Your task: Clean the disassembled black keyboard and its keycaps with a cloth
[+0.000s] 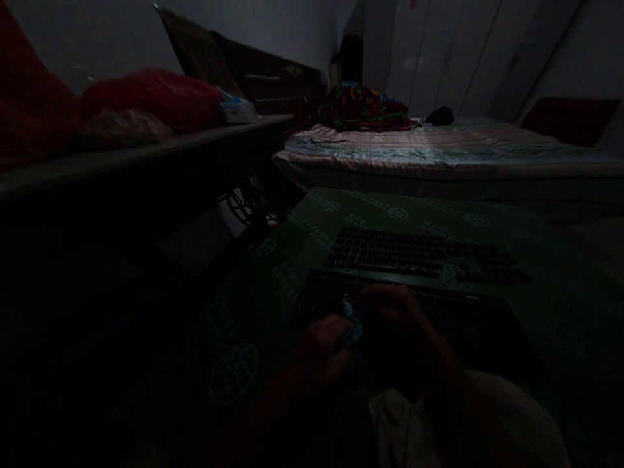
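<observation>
In dim light, my left hand [325, 344] is closed round a bluish cloth [351, 331], bunched between the fingers. Close beside it on the right, my right hand [396, 304] is curled; shadow hides what its fingers hold, if anything. Both hands are over a black keyboard body [480, 328] lying on a green printed board [273, 286]. Just beyond the body, loose black keycaps [385, 250] lie on the board in rows like a keyboard's layout, with a long bar key [377, 266] among them.
A shelf-like tabletop [195, 144] at the left holds a red bag [151, 97] and a small light box [238, 109]. Underneath shows a dark spoked wheel [244, 207]. Behind the board stands a bed [439, 153] with a patterned blanket [363, 107]. Pale cloth [404, 422] lies near my forearms.
</observation>
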{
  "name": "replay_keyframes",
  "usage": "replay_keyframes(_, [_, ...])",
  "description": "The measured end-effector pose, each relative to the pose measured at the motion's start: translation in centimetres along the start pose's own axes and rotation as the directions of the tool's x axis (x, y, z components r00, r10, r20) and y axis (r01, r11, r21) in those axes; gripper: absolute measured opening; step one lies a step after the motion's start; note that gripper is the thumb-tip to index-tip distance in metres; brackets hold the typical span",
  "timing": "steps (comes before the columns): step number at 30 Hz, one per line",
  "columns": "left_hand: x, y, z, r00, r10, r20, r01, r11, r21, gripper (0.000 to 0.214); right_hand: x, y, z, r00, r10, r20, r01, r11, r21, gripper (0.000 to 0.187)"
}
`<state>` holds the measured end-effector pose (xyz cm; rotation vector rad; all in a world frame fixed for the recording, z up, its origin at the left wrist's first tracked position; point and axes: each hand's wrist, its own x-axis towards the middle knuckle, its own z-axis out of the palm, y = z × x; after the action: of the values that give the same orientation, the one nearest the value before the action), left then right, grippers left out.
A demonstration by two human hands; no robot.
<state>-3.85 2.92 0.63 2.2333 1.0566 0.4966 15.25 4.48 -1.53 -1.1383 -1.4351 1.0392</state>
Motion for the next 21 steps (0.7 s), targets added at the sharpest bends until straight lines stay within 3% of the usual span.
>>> replay_keyframes(6, [0.3, -0.2, -1.0, 0.989, -0.076, -0.13, 0.08, 0.997, 0.024, 0.016, 0.3, 0.0, 0.2, 1.0, -0.005, 0.025, 0.006, 0.998, -0.055, 0.016])
replay_keyframes(12, [0.8, -0.1, -1.3, 0.979, -0.094, -0.184, 0.093, 0.996, -0.013, 0.016, 0.6, 0.3, 0.3, 0.996, -0.083, 0.043, 0.09, 0.978, -0.189, 0.018])
replay_keyframes(21, [0.6, -1.0, -0.1, 0.971, -0.081, -0.225, 0.076, 0.997, -0.032, 0.016, 1.3, 0.8, 1.1, 0.984, -0.15, 0.092, 0.176, 0.825, -0.537, 0.022])
